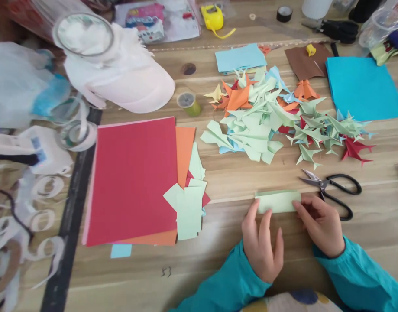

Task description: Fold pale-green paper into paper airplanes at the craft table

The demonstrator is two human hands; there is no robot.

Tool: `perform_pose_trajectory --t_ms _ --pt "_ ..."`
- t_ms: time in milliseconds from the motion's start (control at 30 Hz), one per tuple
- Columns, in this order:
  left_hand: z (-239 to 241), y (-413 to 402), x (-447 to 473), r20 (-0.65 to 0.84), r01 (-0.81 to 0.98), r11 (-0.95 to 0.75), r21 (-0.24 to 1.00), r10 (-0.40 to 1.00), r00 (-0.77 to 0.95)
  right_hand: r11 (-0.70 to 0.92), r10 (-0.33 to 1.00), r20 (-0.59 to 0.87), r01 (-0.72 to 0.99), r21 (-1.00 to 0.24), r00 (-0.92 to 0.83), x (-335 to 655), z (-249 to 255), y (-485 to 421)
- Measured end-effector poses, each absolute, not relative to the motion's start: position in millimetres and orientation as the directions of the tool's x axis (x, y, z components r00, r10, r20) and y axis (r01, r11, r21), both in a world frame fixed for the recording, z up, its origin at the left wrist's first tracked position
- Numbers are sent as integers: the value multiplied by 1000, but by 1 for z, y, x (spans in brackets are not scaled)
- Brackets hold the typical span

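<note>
A folded strip of pale green paper [278, 202] lies on the wooden table before me. With fingers spread, my left hand [263, 242] rests its fingertips along the strip's left end and lower edge. The right end is pinched between the thumb and fingers of my right hand [322, 223]. Just beyond that hand are black-handled scissors [322, 184], their blades parted and pointing left. Farther back spreads a heap of folded paper pieces [260, 117], mostly pale green, with orange, red and blue ones mixed in.
At left lies a red paper stack [134, 182] with pale green cut pieces [189, 212] on its right edge. Blue sheets [364, 89] are at back right. A yellow tape measure [212, 17], a small spool [189, 104] and tape rolls [77, 132] are also about.
</note>
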State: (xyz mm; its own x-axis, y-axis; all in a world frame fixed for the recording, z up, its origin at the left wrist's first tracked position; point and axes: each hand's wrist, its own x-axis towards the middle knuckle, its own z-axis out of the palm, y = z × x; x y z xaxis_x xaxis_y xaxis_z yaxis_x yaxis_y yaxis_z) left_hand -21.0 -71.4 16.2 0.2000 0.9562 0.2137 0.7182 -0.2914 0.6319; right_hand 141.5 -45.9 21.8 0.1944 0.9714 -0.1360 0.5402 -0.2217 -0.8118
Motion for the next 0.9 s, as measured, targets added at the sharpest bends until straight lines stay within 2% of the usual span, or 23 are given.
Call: perform_pose_trajectory --t_ms 167,300,433,633,900 --pt "16 -63 -22 217 749 -333 573 943 253 -114 982 23 684 -720 188 137 26 -43" --pt "15 -62 -21 215 778 -328 536 944 250 -65 983 94 785 -617 155 135 23 -46" --pt "15 -62 -21 211 787 -331 520 943 257 -78 977 107 777 -624 184 132 21 -48" --pt "13 -59 -24 261 782 -355 513 932 252 11 982 158 798 -603 106 132 23 -47" --pt "9 -57 -31 320 794 -393 465 910 263 48 978 192 813 -581 79 132 23 -49"
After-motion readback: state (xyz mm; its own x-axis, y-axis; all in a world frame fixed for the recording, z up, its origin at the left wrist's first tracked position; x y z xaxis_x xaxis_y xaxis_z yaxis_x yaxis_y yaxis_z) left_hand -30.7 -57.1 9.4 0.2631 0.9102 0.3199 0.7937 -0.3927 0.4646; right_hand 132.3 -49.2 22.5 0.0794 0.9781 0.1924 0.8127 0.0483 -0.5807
